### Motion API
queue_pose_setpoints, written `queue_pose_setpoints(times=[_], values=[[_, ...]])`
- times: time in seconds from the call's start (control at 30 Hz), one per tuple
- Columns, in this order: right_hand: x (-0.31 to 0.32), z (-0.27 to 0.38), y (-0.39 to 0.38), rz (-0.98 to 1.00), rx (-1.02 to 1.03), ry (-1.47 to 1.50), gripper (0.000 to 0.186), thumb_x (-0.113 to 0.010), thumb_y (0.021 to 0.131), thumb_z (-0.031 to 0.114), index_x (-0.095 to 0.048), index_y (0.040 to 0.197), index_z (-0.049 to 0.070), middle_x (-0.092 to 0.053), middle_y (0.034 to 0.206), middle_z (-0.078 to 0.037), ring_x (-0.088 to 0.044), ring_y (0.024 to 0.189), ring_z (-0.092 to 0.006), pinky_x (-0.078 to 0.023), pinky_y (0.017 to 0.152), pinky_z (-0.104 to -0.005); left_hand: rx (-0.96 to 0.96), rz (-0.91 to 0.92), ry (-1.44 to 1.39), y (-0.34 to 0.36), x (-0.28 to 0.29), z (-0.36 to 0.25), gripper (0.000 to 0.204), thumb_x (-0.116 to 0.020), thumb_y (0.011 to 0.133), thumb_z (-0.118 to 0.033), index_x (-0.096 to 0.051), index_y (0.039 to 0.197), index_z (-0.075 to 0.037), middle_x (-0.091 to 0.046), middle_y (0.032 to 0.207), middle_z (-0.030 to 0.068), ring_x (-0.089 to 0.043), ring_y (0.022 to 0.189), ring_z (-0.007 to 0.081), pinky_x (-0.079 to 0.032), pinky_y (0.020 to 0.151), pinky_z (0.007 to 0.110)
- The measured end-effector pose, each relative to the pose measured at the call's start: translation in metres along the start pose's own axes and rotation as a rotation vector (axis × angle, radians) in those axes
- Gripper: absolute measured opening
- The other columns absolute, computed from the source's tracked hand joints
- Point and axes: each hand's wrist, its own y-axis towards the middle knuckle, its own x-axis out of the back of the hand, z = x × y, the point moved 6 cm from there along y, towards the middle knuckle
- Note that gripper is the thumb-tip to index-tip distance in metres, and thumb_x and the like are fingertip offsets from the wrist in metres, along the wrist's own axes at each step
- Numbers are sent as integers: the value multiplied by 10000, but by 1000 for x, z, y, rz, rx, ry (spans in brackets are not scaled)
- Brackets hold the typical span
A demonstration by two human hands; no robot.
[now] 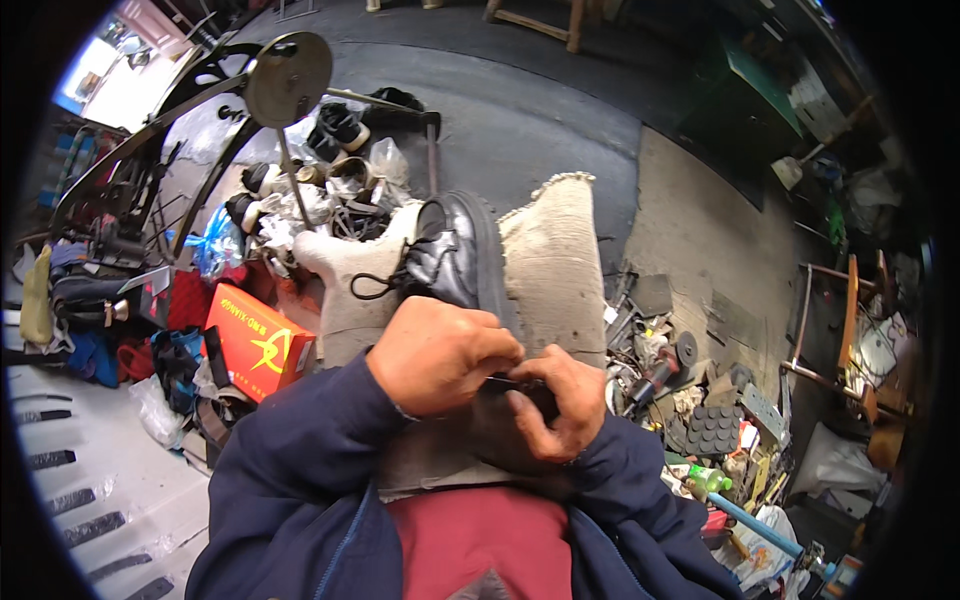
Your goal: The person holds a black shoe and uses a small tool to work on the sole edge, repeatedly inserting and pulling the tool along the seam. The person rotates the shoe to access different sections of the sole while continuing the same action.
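Black shoe [452, 258] on beige cloth [558, 265]

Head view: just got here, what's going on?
A person has both bare hands close together: the left hand and right hand meet with bent fingers at the near end of a black shoe. Whatever is between the fingertips is too small to make out. The shoe rests on pale cloth, a lace loop showing on its left side.
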Motion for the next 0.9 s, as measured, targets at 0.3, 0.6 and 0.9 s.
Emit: queue_pose_setpoints(times=[0.3,0.6,0.9], values=[[28,-9,1,503,-525,110,138,-666,953,58,-628,1084,34,-692,761,-166,-717,722,-359,-536,647,-409,290,-280,-396,-31,-2,15,96,-677,916,-50,-661,996,2,-676,846,172,-677,728,307,-523,674,350],[19,6,39,354,-264,-240,93,-708,927,66,-691,1003,15,-681,740,-183,-698,660,-325,-530,625,-366,358,-332,-498,-43,-9,21,85,-664,934,-47,-653,999,6,-664,807,130,-635,688,211,-508,652,326],[135,-51,6,-456,-73,1210,354,-550,1074,329,-633,1203,10,-442,687,10,-275,475,-76,-275,433,-243,312,-365,-488,-48,-14,29,95,-663,934,-56,-645,1008,0,-678,827,144,-642,708,218,-520,671,325]])
